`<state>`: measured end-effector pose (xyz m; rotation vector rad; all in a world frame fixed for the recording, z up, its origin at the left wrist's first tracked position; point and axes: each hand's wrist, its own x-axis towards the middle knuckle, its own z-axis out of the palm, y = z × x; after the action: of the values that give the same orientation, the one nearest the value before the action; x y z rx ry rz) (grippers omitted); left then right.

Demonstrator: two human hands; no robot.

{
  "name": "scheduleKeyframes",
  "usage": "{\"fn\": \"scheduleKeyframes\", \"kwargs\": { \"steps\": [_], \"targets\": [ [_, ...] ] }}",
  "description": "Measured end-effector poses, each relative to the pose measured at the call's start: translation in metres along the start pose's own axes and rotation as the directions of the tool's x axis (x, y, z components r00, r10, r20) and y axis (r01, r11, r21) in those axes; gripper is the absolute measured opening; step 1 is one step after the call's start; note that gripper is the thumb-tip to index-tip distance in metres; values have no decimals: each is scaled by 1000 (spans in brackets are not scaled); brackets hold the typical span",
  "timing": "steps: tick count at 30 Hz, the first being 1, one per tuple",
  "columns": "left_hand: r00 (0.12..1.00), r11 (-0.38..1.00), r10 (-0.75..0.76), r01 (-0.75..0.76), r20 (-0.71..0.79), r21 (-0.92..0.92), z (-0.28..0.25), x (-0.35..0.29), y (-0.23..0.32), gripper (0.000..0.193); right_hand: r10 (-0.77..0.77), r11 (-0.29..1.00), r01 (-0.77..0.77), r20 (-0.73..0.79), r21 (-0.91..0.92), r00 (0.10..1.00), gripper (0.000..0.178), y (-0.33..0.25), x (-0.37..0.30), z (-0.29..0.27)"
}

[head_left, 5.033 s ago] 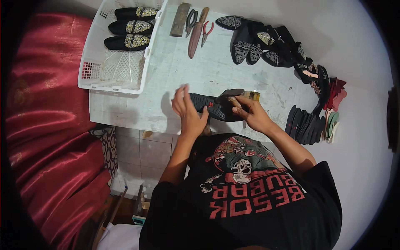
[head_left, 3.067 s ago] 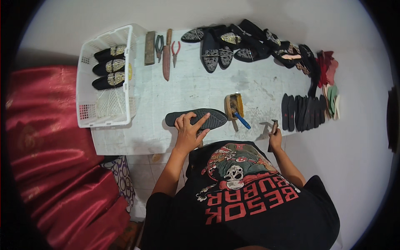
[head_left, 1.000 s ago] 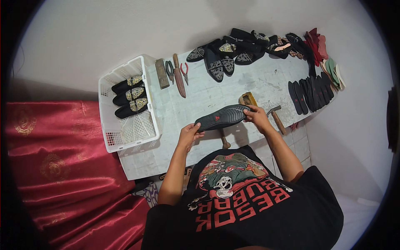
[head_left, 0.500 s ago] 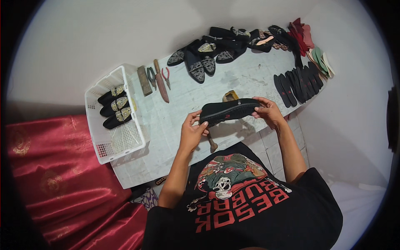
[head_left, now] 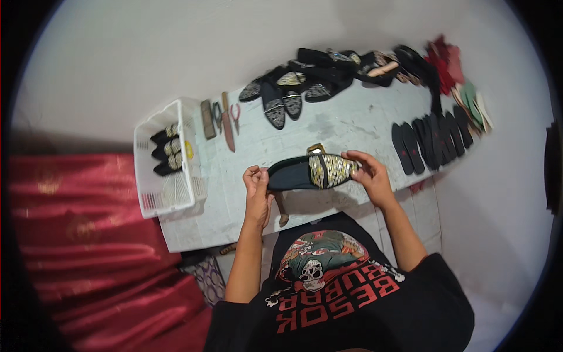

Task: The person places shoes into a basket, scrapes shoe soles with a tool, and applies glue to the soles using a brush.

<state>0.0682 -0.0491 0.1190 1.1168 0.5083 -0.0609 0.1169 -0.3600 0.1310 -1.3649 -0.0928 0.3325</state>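
A black slip-on shoe [head_left: 290,175] with a gold-and-silver patterned toe is held level above the near part of the table, its open top and dark insole showing. My left hand [head_left: 257,190] pinches the heel end. At the toe end, my right hand [head_left: 370,176] grips the tip between thumb and fingers. Just behind the shoe stands a small yellowish container [head_left: 315,149], partly hidden by it. Below the heel, the handle of a tool [head_left: 283,216] sticks out toward me; its other end is covered by the shoe.
At left a white plastic basket [head_left: 170,209] holds several similar shoes. Beside it lie a block [head_left: 207,119], a knife [head_left: 227,129] and red-handled pliers [head_left: 236,116]. More shoes [head_left: 274,108] are heaped along the table's back. Black soles [head_left: 407,148] line the right side, near coloured material [head_left: 448,64].
The shoe has been turned over from showing its side and ridged outsole to showing its opening and patterned toe. Both hands still hold its ends. The view has shifted slightly.
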Motion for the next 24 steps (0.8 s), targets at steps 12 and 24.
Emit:
{"fn": "scheduleKeyframes", "kwargs": {
  "steps": [12, 24],
  "targets": [
    [925, 939, 199, -86, -322, 332, -46, -114, -52, 58, 278, 922, -380, 562, 71, 779, 55, 31, 24, 12],
    [850, 899, 66, -278, -523, -338, -63, -176, -93, 58, 359, 929, -297, 733, -221, 578, 49, -5, 30, 108]
  ]
}}
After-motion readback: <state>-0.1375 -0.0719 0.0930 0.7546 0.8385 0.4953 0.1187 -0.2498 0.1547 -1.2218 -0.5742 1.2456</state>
